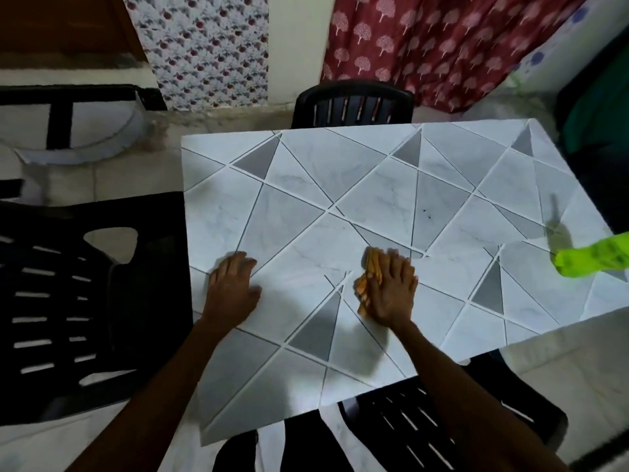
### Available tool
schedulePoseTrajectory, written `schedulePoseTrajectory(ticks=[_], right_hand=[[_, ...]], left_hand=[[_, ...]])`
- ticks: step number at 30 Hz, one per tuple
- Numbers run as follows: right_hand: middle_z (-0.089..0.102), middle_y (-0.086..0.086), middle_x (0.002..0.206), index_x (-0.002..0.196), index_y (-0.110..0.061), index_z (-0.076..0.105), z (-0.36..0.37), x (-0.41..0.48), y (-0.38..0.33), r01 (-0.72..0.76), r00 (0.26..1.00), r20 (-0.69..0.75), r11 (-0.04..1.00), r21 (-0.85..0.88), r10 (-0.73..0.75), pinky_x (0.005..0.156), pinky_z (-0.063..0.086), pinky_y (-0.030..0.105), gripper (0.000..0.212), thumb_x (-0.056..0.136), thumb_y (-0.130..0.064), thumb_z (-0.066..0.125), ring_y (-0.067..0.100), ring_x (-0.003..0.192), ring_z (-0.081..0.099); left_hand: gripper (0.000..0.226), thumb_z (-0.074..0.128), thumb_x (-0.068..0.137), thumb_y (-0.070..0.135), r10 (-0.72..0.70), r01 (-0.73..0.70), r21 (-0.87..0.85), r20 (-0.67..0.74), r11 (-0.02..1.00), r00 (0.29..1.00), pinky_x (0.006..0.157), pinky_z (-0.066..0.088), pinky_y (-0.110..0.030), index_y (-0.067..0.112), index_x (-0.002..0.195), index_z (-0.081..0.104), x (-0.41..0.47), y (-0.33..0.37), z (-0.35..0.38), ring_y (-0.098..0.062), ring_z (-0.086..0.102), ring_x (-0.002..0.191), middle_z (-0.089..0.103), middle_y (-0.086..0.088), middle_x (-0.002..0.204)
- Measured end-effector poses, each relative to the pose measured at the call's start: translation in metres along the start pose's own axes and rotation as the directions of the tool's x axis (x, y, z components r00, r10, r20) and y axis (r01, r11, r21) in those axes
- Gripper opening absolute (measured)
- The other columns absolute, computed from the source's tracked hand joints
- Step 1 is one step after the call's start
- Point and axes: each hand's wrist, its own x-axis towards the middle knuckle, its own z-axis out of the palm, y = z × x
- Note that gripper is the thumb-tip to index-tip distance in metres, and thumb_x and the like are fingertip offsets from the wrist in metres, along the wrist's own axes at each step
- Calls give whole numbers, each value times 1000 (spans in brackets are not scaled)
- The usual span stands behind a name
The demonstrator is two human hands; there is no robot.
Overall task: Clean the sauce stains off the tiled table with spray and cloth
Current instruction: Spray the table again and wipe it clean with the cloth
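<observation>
Both hands lie flat on the tiled table: my left hand, lower left of centre, is spread and holds nothing (bracing me, I judge), while my right hand presses the crumpled orange cloth down with straight fingers near mid-frame. The green spray bottle sits at the right edge, probably clear of my wiping. A few dark specks show above the cloth on otherwise clean-looking pale grey tiles.

Dim room, motion-blurred hands, wide-angle warping.
</observation>
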Motion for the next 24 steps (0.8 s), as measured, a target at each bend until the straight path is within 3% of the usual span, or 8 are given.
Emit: schedulePoseTrajectory(ticks=[4,8,10,13,17,20,22,24], right_hand=[[2,5,171,162,-26,11,-20,102,-17,-29,1000,-9,1000,3,29,123,2,61,71,99,-56,21,38,156,-1],[0,8,171,163,-22,5,-14,137,-76,232,972,9,960,-157,-234,124,4,60,71,103,-47,32,38,156,-1],[10,10,170,162,-22,11,-6,120,-111,482,875,69,853,-199,-479,123,12,61,79,95,-47,43,39,155,7],[26,8,166,161,-27,21,17,61,-144,738,674,86,662,-132,-734,122,17,59,68,99,-45,41,36,154,17],[18,5,169,162,-29,17,53,-44,-141,878,478,166,467,-101,-863,123,10,60,72,98,-49,44,34,157,9],[30,5,165,161,-30,22,54,-84,-105,927,375,141,367,-80,-916,123,16,59,73,96,-45,51,35,154,21],[35,4,163,161,-32,20,47,-83,-80,911,410,164,396,-115,-897,122,20,60,74,94,-41,51,31,154,23],[32,3,165,160,-29,25,41,-68,-61,776,631,122,624,-94,-766,119,24,60,70,94,-39,46,27,156,17]], left_hand=[[57,58,78,35,28,-31,-62,-37,998,999,104,43,-51,14,130,55,0,-14,20,-36,47,133,50,-15,143],[50,48,88,34,-36,20,-105,-150,994,988,104,43,-47,12,131,57,-4,-29,24,-33,49,129,52,-14,141],[46,48,86,25,-115,86,-136,-221,987,969,101,44,-46,8,126,62,-10,-32,21,-34,52,122,55,-16,135],[43,47,82,18,-168,136,-140,-245,981,955,99,44,-44,5,118,67,-21,-33,14,-36,55,115,59,-17,126],[47,43,84,22,-162,137,-134,-192,981,968,102,43,-45,6,123,63,-51,-39,14,-35,53,118,58,-16,128],[48,43,86,24,-166,142,-153,-158,978,973,105,42,-44,8,127,60,-79,-36,18,-33,52,122,56,-15,131],[48,42,87,24,-150,128,-148,-154,981,977,106,41,-44,7,130,58,-104,-33,21,-32,50,124,55,-15,133],[50,42,87,23,-147,121,-165,-157,979,977,106,41,-44,6,131,57,-125,-31,25,-32,48,123,56,-16,133]])
